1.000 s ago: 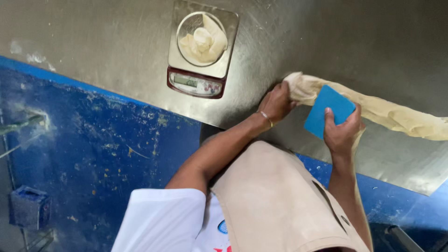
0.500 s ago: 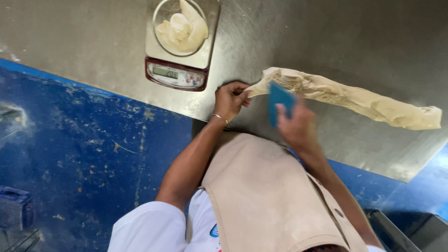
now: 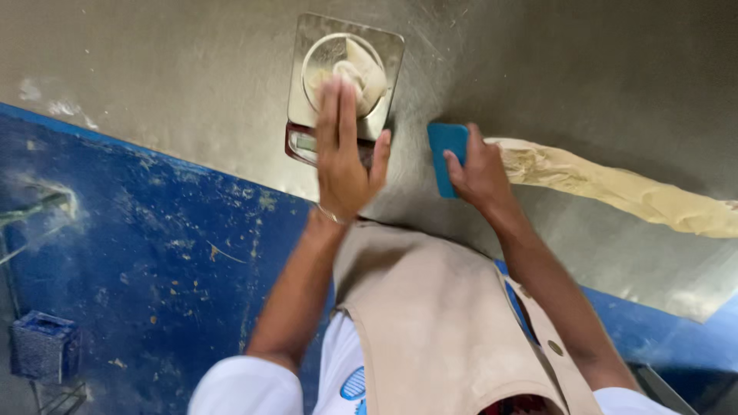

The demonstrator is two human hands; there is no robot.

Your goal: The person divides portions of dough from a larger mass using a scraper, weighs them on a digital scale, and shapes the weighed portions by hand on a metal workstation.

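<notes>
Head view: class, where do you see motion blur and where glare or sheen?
Head view: the left hand over the steel digital scale is smeared by motion; the pale dough lump looks soft; the brushed steel table shows dull sheen, no hard glare.

A bakery workroom: a flour-dusted steel table [image 3: 154, 69], a digital scale [image 3: 342, 84] and a long dough rope [image 3: 615, 188].

1. Our left hand [image 3: 344, 150] lies flat over the scale [image 3: 344, 84], fingertips on the dough lump [image 3: 361, 73] there.
2. Our right hand [image 3: 478, 170] grips a blue scraper [image 3: 446, 157] upright on the steel table [image 3: 154, 77].
3. A long dough strip [image 3: 615, 188] stretches rightward from that hand.
</notes>
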